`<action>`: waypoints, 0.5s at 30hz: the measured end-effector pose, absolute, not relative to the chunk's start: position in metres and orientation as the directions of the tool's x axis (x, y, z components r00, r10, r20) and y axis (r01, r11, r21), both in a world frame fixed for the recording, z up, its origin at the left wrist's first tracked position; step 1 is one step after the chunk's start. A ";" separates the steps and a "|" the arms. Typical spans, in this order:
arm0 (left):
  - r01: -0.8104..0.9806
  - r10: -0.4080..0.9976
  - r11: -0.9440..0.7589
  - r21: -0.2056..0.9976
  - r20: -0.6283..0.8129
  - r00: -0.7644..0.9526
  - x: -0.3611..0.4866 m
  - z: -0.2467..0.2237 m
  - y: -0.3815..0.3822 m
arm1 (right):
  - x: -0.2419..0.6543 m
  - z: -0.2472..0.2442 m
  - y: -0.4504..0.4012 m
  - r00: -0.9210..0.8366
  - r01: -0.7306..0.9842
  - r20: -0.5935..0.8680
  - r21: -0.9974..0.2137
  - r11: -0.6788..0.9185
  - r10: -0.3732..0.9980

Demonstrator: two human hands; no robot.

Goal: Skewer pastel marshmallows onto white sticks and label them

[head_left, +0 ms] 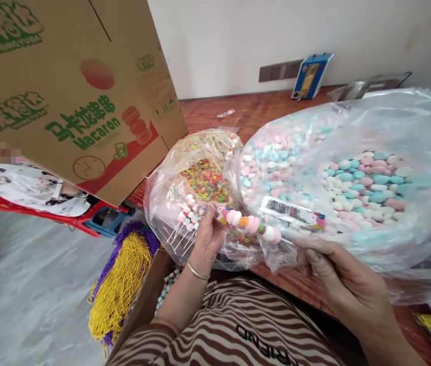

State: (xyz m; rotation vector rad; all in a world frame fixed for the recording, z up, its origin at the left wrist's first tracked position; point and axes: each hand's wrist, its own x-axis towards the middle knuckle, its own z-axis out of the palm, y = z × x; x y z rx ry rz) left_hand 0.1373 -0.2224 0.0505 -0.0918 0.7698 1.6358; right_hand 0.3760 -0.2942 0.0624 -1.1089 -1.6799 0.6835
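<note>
Mostly, the reddish wooden tabletop (196,113) is covered by bags, and its left part is overhung by a tall cardboard box (96,76) printed in green and red. On the right, a large clear bag (352,122) is filled with flat pink, white and pale-blue candies. Just beside it, a smaller clear bag (157,188) is seen with tiny ring-shaped candies inside, many of them orange and green. Below the cardboard box, yellow and purple strands (123,284) are hung in a thick bundle. A brown-and-white striped shirt (238,325) is worn by the person.

Between the two hands, above the near edges of the bags, a candy skewer (253,223) threaded with pink, white, orange and green pieces is held slightly tilted. Its bare stick end is pinched by the right hand (347,284), with thumb and forefinger closed together. Its other end is gripped by the left hand (210,235), with the fingers curled in. Behind the left hand, white sticks tipped with small candies (188,213) are bunched. Near the skewer, a slim printed packet (293,211) is laid against the large bag.
</note>
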 end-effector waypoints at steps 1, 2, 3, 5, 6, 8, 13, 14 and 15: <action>-0.896 0.852 -0.026 0.443 -0.458 -0.251 0.138 0.051 -0.222 | 0.379 0.064 -0.295 -0.126 0.396 0.436 -0.802 0.448 0.891; -0.887 0.854 -0.038 0.460 -0.446 -0.268 0.138 0.050 -0.222 | 0.381 0.066 -0.297 -0.139 0.427 0.457 -0.772 0.470 0.878; -0.877 0.855 -0.047 0.479 -0.434 -0.283 0.139 0.050 -0.222 | 0.383 0.068 -0.298 -0.151 0.454 0.474 -0.747 0.487 0.868; -0.857 0.858 -0.054 0.513 -0.415 -0.303 0.138 0.050 -0.222 | 0.386 0.073 -0.299 -0.170 0.494 0.498 -0.703 0.511 0.850; -0.850 0.861 -0.054 0.523 -0.406 -0.305 0.138 0.050 -0.222 | 0.387 0.074 -0.300 -0.177 0.510 0.507 -0.686 0.519 0.844; -0.845 0.867 -0.050 0.532 -0.397 -0.301 0.137 0.050 -0.223 | 0.388 0.076 -0.302 -0.192 0.530 0.522 -0.657 0.536 0.831; -0.825 0.880 -0.002 0.565 -0.391 -0.270 0.140 0.050 -0.223 | 0.391 0.072 -0.304 -0.218 0.538 0.548 -0.622 0.568 0.807; -0.819 0.886 0.007 0.573 -0.384 -0.261 0.141 0.051 -0.223 | 0.391 0.071 -0.305 -0.217 0.541 0.546 -0.623 0.565 0.809; -0.814 0.888 0.015 0.581 -0.382 -0.256 0.142 0.051 -0.223 | 0.392 0.070 -0.305 -0.216 0.544 0.543 -0.624 0.562 0.812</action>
